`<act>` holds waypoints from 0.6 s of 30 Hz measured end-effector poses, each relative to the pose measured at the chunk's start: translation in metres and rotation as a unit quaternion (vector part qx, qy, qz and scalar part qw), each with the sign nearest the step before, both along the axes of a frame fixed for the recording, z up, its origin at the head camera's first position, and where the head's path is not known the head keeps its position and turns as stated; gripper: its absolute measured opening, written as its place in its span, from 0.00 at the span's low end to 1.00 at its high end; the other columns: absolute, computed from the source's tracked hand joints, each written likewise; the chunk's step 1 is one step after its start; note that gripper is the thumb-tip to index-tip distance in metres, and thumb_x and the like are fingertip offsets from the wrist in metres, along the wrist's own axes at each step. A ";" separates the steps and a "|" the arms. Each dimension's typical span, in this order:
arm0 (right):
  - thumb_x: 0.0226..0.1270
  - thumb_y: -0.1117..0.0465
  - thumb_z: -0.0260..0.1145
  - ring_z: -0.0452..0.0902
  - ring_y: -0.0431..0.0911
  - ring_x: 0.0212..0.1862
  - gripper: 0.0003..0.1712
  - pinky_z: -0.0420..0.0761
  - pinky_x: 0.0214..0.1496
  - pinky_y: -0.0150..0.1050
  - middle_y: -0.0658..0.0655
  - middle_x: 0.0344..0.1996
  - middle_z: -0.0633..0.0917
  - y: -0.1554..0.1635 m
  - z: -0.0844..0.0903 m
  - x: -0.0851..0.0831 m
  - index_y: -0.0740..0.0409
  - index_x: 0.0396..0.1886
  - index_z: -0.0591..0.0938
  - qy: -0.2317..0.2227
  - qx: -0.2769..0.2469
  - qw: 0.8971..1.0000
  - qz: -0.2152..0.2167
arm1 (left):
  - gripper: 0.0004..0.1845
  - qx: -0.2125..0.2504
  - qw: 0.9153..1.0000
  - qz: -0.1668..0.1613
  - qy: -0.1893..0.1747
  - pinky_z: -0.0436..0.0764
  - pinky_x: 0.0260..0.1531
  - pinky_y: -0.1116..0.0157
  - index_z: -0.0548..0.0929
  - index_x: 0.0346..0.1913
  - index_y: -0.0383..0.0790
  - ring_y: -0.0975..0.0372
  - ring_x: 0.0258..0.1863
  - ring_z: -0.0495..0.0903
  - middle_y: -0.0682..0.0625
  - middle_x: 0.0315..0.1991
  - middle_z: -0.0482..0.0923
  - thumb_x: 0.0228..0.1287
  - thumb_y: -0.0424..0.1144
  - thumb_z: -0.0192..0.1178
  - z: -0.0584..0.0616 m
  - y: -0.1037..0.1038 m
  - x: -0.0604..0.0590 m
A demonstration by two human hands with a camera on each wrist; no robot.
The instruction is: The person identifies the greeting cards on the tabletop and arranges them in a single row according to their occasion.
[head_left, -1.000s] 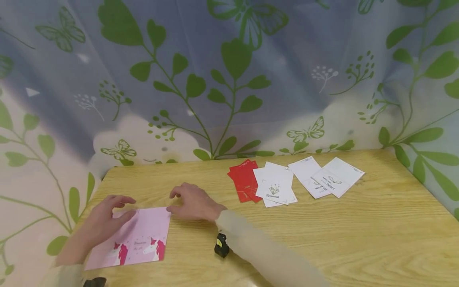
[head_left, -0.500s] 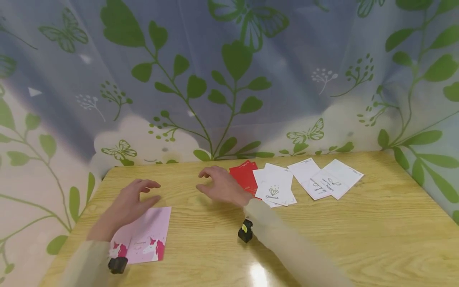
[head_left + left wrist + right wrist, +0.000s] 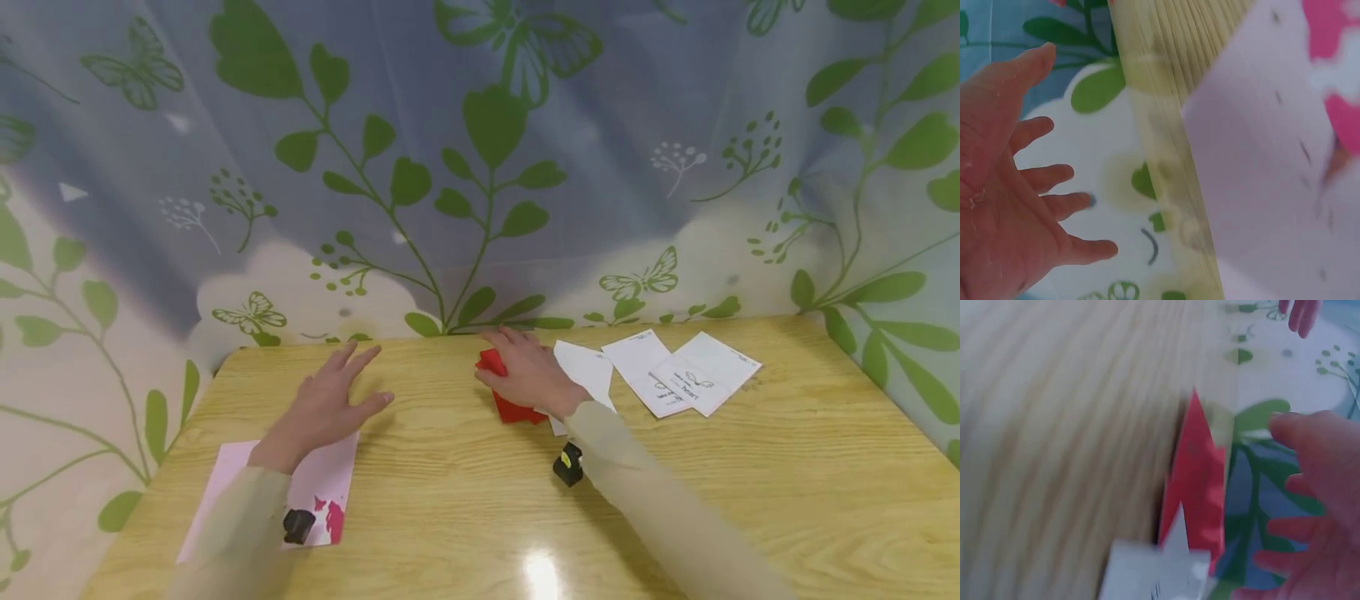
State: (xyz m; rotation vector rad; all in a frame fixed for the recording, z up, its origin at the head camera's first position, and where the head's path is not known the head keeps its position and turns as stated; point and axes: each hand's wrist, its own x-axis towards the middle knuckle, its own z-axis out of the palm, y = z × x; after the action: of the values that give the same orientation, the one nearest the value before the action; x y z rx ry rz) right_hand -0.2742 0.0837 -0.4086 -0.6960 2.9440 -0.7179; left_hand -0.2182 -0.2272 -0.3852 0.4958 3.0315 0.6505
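Observation:
My right hand (image 3: 531,372) is over the red cards (image 3: 516,412), hiding much of them and part of the white cards (image 3: 588,367) beside them. In the right wrist view its fingers (image 3: 1288,528) are spread apart, with nothing between them, and the red cards (image 3: 1194,487) lie on the table. My left hand (image 3: 322,412) is held above the pink unicorn cards (image 3: 330,467), fingers extended and holding nothing. The left wrist view has that hand (image 3: 1004,206) with spread fingers, apart from a pink card (image 3: 1254,156). The left forearm covers part of the pink cards.
Two more overlapping white cards (image 3: 705,371) with printed drawings lie farther right. Everything rests on a wooden table (image 3: 450,500). A curtain (image 3: 420,167) with leaves and butterflies hangs right behind its back edge.
My right hand has moved right, from beside the pink cards to over the red ones. The left hand has also shifted right, off the pink cards, its fingers spreading. The cards stay put.

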 end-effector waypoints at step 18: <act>0.73 0.50 0.65 0.63 0.66 0.75 0.41 0.68 0.73 0.64 0.68 0.75 0.69 0.099 0.013 -0.010 0.62 0.78 0.64 -0.030 0.064 0.997 -0.015 | 0.39 -0.001 0.998 -0.051 -0.034 0.59 0.66 0.24 0.64 0.79 0.49 0.39 0.80 0.55 0.36 0.81 0.52 0.70 0.58 0.60 -0.005 0.083 -0.022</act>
State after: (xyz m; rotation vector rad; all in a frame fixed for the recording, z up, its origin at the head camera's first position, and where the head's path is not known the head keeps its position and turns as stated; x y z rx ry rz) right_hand -0.2840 0.1825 -0.3953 -0.6088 2.9193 -0.5366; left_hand -0.2402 -0.1444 -0.3906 0.6101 2.9213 0.6455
